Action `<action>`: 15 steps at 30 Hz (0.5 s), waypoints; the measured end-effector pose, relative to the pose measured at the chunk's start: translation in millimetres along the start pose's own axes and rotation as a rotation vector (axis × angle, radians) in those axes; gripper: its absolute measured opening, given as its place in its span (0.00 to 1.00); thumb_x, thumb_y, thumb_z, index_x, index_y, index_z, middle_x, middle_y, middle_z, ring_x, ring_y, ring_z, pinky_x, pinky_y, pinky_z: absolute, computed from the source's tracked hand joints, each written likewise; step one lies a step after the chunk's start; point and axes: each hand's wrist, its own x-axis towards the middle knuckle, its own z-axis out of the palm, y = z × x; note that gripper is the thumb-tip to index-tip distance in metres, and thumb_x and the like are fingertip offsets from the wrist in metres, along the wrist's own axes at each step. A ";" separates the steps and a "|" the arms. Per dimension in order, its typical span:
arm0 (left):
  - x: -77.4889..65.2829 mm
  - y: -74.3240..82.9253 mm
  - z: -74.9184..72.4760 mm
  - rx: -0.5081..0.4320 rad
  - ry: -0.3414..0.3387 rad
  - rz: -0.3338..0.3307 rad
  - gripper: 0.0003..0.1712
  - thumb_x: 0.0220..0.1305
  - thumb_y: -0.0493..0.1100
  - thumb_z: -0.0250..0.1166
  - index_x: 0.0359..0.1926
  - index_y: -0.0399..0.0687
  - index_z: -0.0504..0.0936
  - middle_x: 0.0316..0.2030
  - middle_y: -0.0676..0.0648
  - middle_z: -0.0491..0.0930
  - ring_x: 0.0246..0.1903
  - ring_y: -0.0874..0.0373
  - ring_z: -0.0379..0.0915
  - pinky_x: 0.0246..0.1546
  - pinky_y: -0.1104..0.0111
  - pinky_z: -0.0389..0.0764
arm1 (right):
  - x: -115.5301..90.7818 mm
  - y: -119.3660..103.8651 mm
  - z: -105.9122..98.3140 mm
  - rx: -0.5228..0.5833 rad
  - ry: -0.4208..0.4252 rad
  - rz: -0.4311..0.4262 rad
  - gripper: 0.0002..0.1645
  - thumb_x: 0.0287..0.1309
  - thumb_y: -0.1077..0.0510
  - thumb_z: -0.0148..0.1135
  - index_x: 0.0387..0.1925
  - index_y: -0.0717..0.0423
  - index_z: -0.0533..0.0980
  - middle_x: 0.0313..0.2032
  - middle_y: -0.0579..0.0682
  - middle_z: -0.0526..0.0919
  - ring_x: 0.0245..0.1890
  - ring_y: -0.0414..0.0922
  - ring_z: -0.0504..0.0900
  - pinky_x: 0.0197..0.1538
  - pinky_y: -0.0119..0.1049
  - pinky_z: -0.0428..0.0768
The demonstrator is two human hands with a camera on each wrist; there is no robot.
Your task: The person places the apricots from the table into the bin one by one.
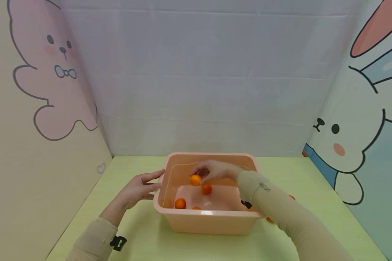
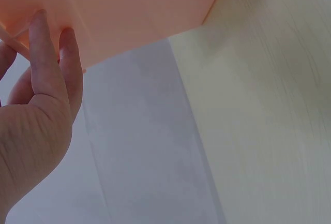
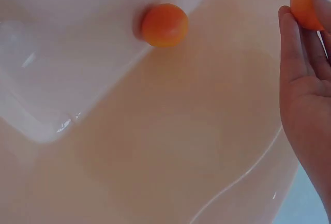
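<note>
A pink plastic basin [image 1: 212, 222] stands on the table. My left hand [image 1: 140, 190] touches its left rim with extended fingers; in the left wrist view, fingertips lie against the outer wall below the rim. My right hand [image 1: 217, 170] reaches inside the basin and pinches a small, smooth orange ball [image 1: 196, 180] between thumb and fingers, above the basin floor. Inside are a redder orange ball [image 1: 207, 189] just below that hand, another ball [image 1: 180, 203] near the left front corner, and one [image 1: 196, 208] mostly hidden by the front rim.
Right of the basin, two more orange pieces show past the right sleeve: one [image 1: 292, 197] beyond the arm, another [image 1: 269, 219] beside the basin, both mostly covered. The pale green table [image 1: 134, 232] is enclosed by a white back sheet [image 1: 199, 90] and cartoon-printed side panels.
</note>
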 end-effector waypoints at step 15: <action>1.2 -0.3 -0.8 0.004 -0.008 0.004 0.36 0.67 0.44 0.67 0.73 0.46 0.65 0.69 0.34 0.64 0.56 0.42 0.77 0.45 0.52 0.84 | 1.8 10.1 1.1 -0.030 -0.069 0.071 0.25 0.58 0.67 0.69 0.57 0.62 0.77 0.52 0.53 0.82 0.53 0.52 0.80 0.56 0.36 0.79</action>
